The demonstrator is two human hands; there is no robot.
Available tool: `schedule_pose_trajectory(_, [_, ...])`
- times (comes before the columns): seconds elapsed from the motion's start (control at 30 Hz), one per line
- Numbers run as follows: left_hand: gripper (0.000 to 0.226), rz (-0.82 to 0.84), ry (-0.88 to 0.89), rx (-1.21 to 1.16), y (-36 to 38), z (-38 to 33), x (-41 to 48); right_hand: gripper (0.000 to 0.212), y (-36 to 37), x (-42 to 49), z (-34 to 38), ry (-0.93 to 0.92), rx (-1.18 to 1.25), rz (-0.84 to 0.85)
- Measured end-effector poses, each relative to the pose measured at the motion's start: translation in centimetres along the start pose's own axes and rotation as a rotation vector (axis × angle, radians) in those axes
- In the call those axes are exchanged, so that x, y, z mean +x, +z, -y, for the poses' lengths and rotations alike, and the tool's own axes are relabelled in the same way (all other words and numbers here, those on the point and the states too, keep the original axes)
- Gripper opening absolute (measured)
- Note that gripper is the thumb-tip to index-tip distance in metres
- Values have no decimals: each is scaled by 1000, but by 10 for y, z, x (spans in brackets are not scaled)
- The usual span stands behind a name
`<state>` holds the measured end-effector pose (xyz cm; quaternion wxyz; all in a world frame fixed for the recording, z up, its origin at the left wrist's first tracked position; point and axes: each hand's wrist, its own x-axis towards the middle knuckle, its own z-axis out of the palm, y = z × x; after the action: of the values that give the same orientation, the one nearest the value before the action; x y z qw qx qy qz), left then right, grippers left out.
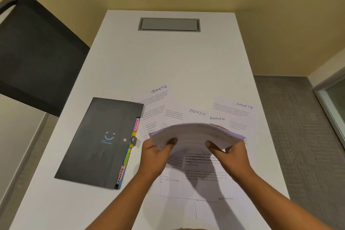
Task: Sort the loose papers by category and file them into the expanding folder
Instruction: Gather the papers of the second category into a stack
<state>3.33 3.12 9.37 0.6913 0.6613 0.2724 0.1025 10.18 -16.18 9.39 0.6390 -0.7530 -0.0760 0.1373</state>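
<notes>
Nearest the camera, both forearms enter from the bottom edge, cut off below the elbow. Plain sheets (188, 188) lie flat on the white bench (119, 73) under them, partly in the arms' shadow; their printed paragraphs are too small to read beyond bold fragments like "way of living".

The left hand (155, 155) and right hand (229, 153) each pinch a side of one bowed stack of papers (196, 134), thumbs on the near face, fingers hidden behind it. The stack is raised off the bench and blurred; writing across its top cannot be made out, and it covers part of the sheets beyond.

To the left lies the expanding folder (99, 142), dark, closed and flat, with a pale smiley and small illegible text on its cover. Coloured tabs show along its right edge: a pink one reading "FINANCE" (136, 124), a green one reading "ADMIN" (126, 158), and an orange one lower down that I cannot read with certainty.

Farther back, loose sheets overlap on the bench, headed by hand "ADMIN" (197, 112), "ADMIN" again (217, 118), "SPORTS" (244, 106) at right and "SPORTS" (159, 89) farther left.

Beyond them a grey cable hatch (169, 24) sits in the bench, and a dark mesh chair (35, 50) stands at left, cut by the frame
</notes>
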Motion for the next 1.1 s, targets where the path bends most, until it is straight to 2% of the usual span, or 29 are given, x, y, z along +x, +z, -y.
schedule_pose_trajectory(0.1, [32, 6, 12, -16, -5, 2, -3, 31, -1, -8, 8, -22, 62, -17])
schedule_pose_trajectory(0.2, [34, 21, 8, 9, -8, 9, -5, 28, 0, -11, 4, -20, 25, 2])
schedule_pose_trajectory(0.33, [31, 56, -56, 65, -7, 24, -2, 28, 8, -11, -11, 93, -31, 38])
schedule_pose_trajectory(0.53, [29, 69, -29, 87, -15, 19, 3, 39, 9, -10, -16, 143, -52, 41])
schedule_pose_trajectory(0.63, [22, 46, -47, 52, -26, 18, 5, 17, 4, -12, -13, 156, -112, 110])
schedule_pose_trajectory(0.83, [25, 192, -121, -27, -48, 14, 9, 18, 0, -23, -14, 212, -133, 186])
schedule_pose_trajectory(1.0, [28, 200, -122, 101, -70, 29, 12, 16, 5, -32, -23, 283, -229, 187])
schedule_pose_trajectory(1.1, [51, 14, -148, 372, -94, 50, 17, 16, 8, -36, -33, 347, -217, 123])
